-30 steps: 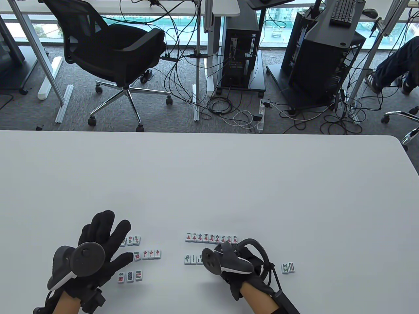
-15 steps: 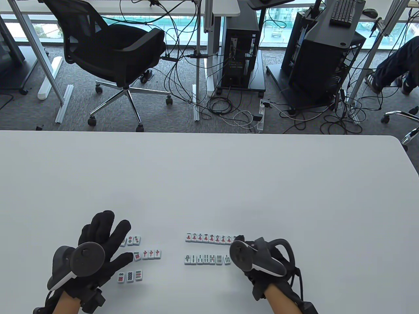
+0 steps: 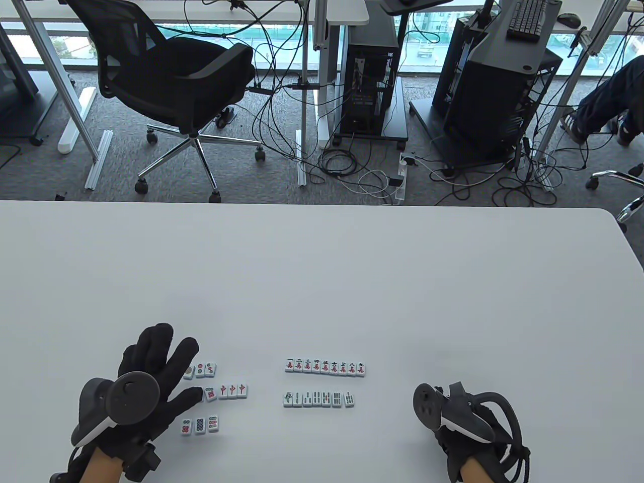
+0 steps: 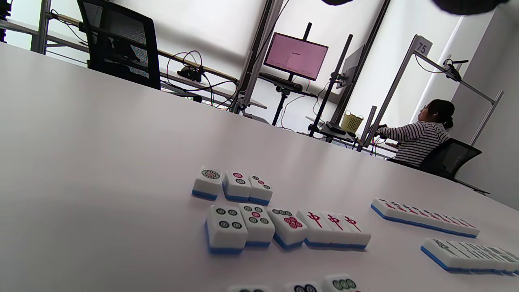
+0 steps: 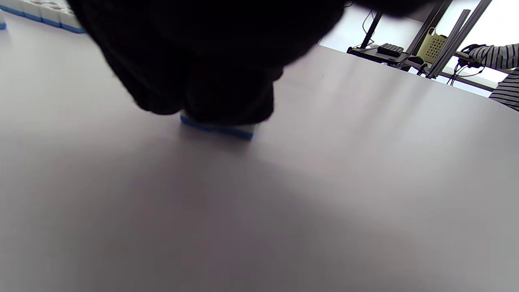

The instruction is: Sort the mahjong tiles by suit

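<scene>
Fingers [image 5: 227, 105] atop blue-edged tile [image 5: 219, 129]

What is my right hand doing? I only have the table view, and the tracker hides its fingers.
Observer: In the right wrist view, the right hand has its fingers over a blue-backed tile, perhaps two, lying on the table. Whether they pinch it does not show.
Operator: Which suit is it?
Observer: Its face is hidden under the glove; only the blue edge shows.
Operator: Is anything under my left hand?
Observer: Yes. The left wrist view shows a four-dot tile and a five-dot tile at the left end of the row with the red-character tiles.
</scene>
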A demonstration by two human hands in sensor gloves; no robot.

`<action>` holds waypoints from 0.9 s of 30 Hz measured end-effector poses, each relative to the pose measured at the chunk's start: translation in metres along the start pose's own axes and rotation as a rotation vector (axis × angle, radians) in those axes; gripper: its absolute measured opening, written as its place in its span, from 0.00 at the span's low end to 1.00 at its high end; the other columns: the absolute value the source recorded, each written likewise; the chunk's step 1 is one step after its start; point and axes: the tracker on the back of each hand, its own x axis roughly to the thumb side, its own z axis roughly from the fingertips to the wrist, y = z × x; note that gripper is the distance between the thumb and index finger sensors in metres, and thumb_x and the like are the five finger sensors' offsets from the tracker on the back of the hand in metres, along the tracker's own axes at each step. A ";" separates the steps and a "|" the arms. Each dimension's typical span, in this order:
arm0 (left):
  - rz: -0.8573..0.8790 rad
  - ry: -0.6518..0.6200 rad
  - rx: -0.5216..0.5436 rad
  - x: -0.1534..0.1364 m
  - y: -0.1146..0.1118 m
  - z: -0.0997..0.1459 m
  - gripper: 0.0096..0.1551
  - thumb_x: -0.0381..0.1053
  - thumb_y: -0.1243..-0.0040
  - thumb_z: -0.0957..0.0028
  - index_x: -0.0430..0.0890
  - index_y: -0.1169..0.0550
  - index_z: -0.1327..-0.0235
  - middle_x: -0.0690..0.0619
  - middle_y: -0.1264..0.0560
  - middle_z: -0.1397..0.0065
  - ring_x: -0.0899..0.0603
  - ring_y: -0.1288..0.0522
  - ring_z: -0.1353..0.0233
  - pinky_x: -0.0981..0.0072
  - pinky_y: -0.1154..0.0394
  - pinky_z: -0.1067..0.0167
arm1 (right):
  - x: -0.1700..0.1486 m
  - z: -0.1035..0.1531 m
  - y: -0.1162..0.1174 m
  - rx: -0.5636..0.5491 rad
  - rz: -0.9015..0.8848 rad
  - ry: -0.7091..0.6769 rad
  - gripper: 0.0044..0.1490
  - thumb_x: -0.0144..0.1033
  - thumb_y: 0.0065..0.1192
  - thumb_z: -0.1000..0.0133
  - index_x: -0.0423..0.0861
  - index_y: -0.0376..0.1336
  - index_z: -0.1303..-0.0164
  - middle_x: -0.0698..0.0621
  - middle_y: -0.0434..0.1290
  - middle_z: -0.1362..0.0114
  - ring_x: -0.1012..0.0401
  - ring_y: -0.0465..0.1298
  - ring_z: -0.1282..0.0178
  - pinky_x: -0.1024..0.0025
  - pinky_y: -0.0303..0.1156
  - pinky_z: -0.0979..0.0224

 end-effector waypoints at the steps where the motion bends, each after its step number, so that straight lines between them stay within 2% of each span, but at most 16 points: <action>1: 0.000 0.000 -0.001 0.000 0.000 0.000 0.50 0.78 0.53 0.58 0.65 0.49 0.22 0.60 0.71 0.17 0.44 0.69 0.14 0.39 0.64 0.21 | 0.001 -0.001 0.003 0.003 0.001 -0.001 0.41 0.41 0.71 0.51 0.42 0.61 0.27 0.51 0.81 0.61 0.66 0.76 0.78 0.73 0.76 0.74; 6: -0.001 0.001 -0.007 0.001 0.000 0.000 0.50 0.78 0.53 0.58 0.65 0.49 0.22 0.61 0.71 0.18 0.44 0.69 0.14 0.39 0.64 0.21 | 0.008 -0.006 0.010 -0.037 0.084 0.012 0.38 0.40 0.71 0.51 0.39 0.65 0.32 0.51 0.82 0.63 0.66 0.75 0.80 0.73 0.76 0.76; 10: -0.003 -0.004 -0.010 0.002 -0.001 -0.001 0.50 0.78 0.53 0.58 0.65 0.49 0.22 0.61 0.71 0.17 0.44 0.69 0.14 0.39 0.64 0.21 | 0.016 -0.009 0.008 -0.017 0.142 -0.016 0.37 0.41 0.71 0.51 0.37 0.66 0.34 0.51 0.81 0.64 0.67 0.75 0.80 0.73 0.76 0.76; 13: -0.006 -0.008 -0.011 0.002 -0.002 -0.001 0.50 0.78 0.53 0.58 0.65 0.49 0.22 0.61 0.71 0.17 0.44 0.69 0.13 0.39 0.64 0.21 | 0.026 -0.009 0.003 -0.043 0.089 -0.055 0.37 0.41 0.71 0.51 0.38 0.66 0.34 0.51 0.81 0.64 0.67 0.75 0.81 0.73 0.76 0.76; 17: -0.005 -0.009 -0.010 0.003 -0.002 -0.001 0.50 0.78 0.53 0.58 0.65 0.49 0.22 0.60 0.71 0.17 0.44 0.69 0.14 0.39 0.64 0.21 | 0.056 -0.010 -0.013 -0.126 -0.033 -0.154 0.37 0.41 0.71 0.51 0.37 0.66 0.35 0.51 0.81 0.64 0.67 0.75 0.81 0.73 0.76 0.76; 19: -0.005 -0.011 -0.011 0.003 -0.002 -0.001 0.50 0.78 0.53 0.58 0.65 0.49 0.22 0.60 0.71 0.17 0.44 0.69 0.14 0.39 0.64 0.21 | 0.071 -0.013 -0.019 -0.129 -0.062 -0.203 0.37 0.41 0.71 0.51 0.37 0.66 0.35 0.51 0.81 0.64 0.66 0.75 0.80 0.73 0.76 0.76; 22: -0.007 -0.017 -0.012 0.004 -0.002 -0.001 0.50 0.78 0.53 0.58 0.65 0.49 0.22 0.60 0.71 0.17 0.44 0.68 0.13 0.39 0.63 0.21 | 0.095 -0.020 -0.026 -0.145 -0.041 -0.260 0.37 0.41 0.71 0.51 0.37 0.66 0.35 0.51 0.81 0.64 0.66 0.75 0.80 0.73 0.76 0.76; 27: -0.001 -0.021 -0.005 0.004 -0.002 0.000 0.50 0.78 0.53 0.58 0.65 0.49 0.22 0.60 0.71 0.17 0.44 0.69 0.14 0.39 0.64 0.21 | 0.115 -0.034 -0.027 -0.134 0.003 -0.278 0.37 0.41 0.71 0.51 0.37 0.66 0.34 0.51 0.81 0.63 0.66 0.75 0.80 0.73 0.76 0.75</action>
